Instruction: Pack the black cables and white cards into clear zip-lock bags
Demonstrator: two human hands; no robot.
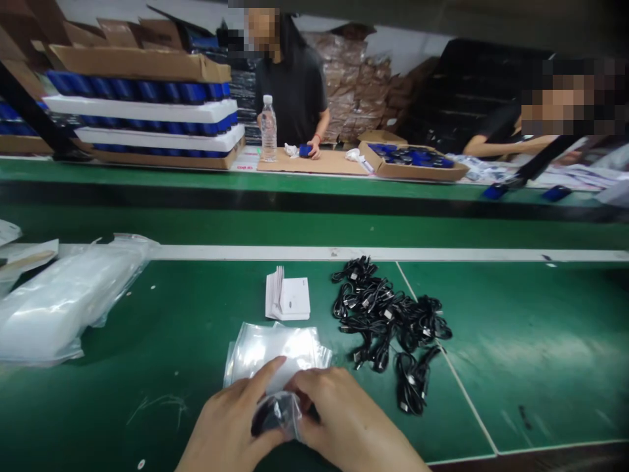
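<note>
My left hand and my right hand meet at the near edge of the green table. Between them they pinch a small clear plastic bag with a dark coiled cable inside it. Both hands have fingers closed on the bag. Just beyond them lies a stack of empty clear bags. A pile of black coiled cables lies to the right of the bags. A small stack of white cards sits behind the bags.
A big packet of clear plastic bags lies at the left. Across a green conveyor two other people work; near them stand a water bottle, a cardboard tray of blue items and stacked boxes.
</note>
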